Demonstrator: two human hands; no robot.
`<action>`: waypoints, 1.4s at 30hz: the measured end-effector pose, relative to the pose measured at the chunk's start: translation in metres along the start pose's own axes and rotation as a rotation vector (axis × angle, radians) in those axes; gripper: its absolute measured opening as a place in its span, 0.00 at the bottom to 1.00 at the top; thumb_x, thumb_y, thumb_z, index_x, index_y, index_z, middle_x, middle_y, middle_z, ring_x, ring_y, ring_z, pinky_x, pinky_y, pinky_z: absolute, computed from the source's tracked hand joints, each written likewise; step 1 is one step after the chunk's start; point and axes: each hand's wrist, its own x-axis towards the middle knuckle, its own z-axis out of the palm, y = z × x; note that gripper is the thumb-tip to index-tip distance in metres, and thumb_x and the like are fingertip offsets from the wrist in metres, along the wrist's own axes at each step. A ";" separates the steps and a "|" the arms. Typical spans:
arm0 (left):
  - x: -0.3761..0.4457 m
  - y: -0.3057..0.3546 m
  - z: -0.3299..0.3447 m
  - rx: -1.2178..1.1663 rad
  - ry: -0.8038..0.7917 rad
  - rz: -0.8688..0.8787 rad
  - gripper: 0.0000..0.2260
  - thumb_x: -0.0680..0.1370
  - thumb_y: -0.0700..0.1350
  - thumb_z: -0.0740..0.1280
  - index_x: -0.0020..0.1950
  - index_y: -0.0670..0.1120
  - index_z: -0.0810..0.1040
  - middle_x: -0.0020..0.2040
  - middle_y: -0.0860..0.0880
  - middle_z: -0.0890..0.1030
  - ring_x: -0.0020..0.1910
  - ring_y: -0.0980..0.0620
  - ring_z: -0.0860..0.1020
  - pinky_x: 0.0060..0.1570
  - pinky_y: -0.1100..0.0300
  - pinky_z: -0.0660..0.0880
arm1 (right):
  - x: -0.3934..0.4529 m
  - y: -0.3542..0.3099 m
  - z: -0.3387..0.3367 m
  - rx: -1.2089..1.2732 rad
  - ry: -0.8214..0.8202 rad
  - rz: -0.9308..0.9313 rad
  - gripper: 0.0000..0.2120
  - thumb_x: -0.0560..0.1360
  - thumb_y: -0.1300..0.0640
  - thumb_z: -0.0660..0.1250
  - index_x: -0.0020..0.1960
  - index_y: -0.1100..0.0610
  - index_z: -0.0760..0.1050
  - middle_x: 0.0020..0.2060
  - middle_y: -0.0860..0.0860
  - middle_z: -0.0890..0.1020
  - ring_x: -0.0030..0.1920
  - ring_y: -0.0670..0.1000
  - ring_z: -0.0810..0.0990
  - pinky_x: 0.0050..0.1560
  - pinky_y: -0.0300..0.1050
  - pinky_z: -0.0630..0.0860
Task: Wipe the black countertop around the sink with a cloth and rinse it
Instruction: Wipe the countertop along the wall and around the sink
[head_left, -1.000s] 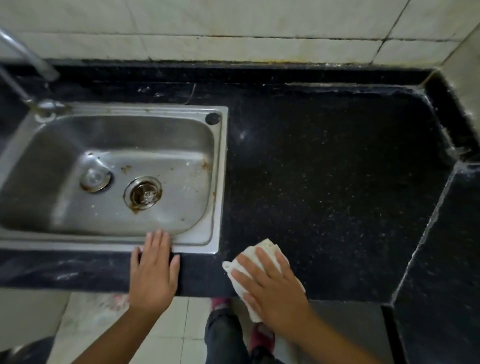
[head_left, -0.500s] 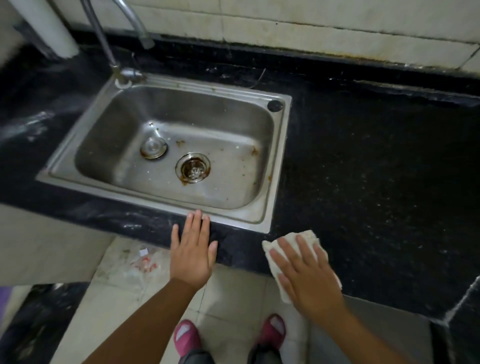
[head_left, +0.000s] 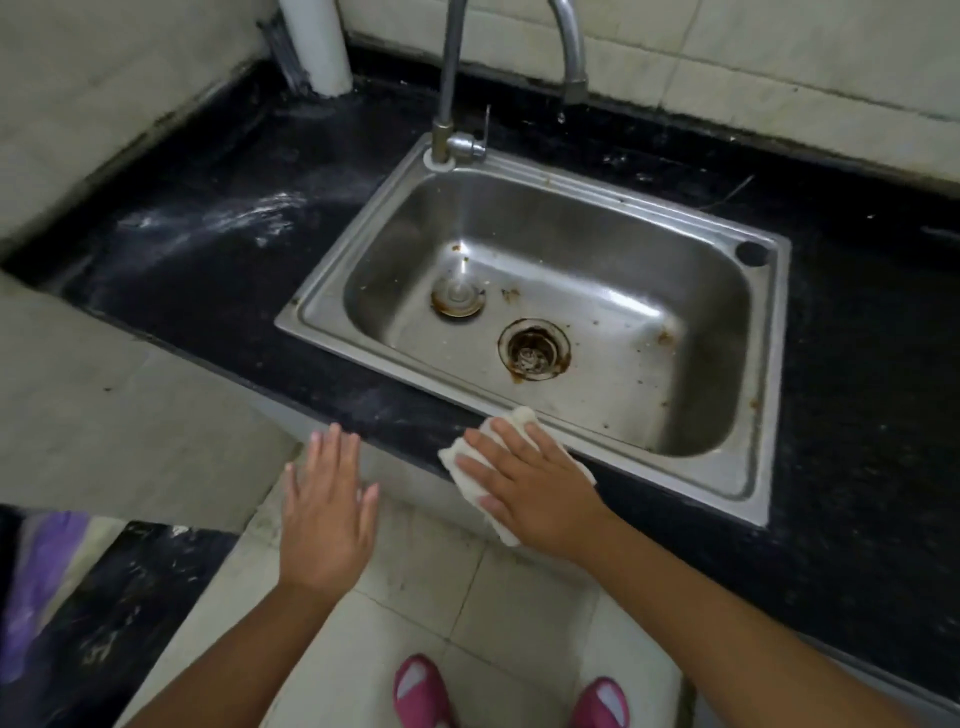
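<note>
My right hand (head_left: 540, 488) lies flat, fingers straight and spread, pressing the white cloth (head_left: 470, 467) onto the narrow strip of black table (head_left: 208, 291) that runs between the front edge and the near rim of the sink (head_left: 769, 395). The cloth's far corner touches that rim; its near end hangs past the table's front edge. This grip is open, pinning the cloth rather than curling round it.

My left hand (head_left: 324, 512) hovers just off the front edge, palm down, fingers straight and slightly apart, holding nothing; I cannot tell whether the fingertips touch the edge.

The strip along the front is tight. To the left of the sink the table widens toward its back left corner, with pale smears across the dark, speckled stone. To the right a broad black stretch runs to the frame's edge.

The sink is a brushed steel basin with rounded corners, rust-brown staining around the drain (head_left: 534, 349) and a small round plug (head_left: 457, 299) beside it. A curved metal tap (head_left: 452, 78) rises from the sink's back left corner. A white pipe (head_left: 317, 47) stands at the table's back left corner against pale wall tiles.
</note>
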 end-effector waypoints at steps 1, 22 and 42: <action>0.005 -0.009 -0.005 -0.014 -0.010 -0.045 0.29 0.75 0.53 0.46 0.70 0.36 0.63 0.71 0.36 0.63 0.71 0.45 0.54 0.65 0.42 0.52 | 0.023 -0.008 0.000 -0.011 0.000 -0.015 0.28 0.81 0.49 0.33 0.68 0.51 0.66 0.65 0.51 0.75 0.67 0.54 0.62 0.70 0.50 0.44; 0.055 0.009 -0.002 -0.049 -0.141 -0.248 0.23 0.82 0.49 0.48 0.75 0.43 0.50 0.76 0.45 0.48 0.75 0.47 0.44 0.71 0.51 0.42 | -0.014 0.035 0.001 -0.108 0.014 -0.385 0.24 0.81 0.48 0.36 0.76 0.49 0.48 0.71 0.52 0.61 0.71 0.56 0.58 0.71 0.52 0.47; 0.057 0.014 -0.015 0.003 -0.326 -0.320 0.23 0.82 0.50 0.44 0.75 0.48 0.42 0.76 0.49 0.40 0.74 0.50 0.39 0.71 0.52 0.40 | -0.011 0.035 0.008 0.026 0.160 -0.389 0.21 0.78 0.49 0.49 0.70 0.50 0.61 0.70 0.52 0.64 0.70 0.56 0.61 0.71 0.50 0.49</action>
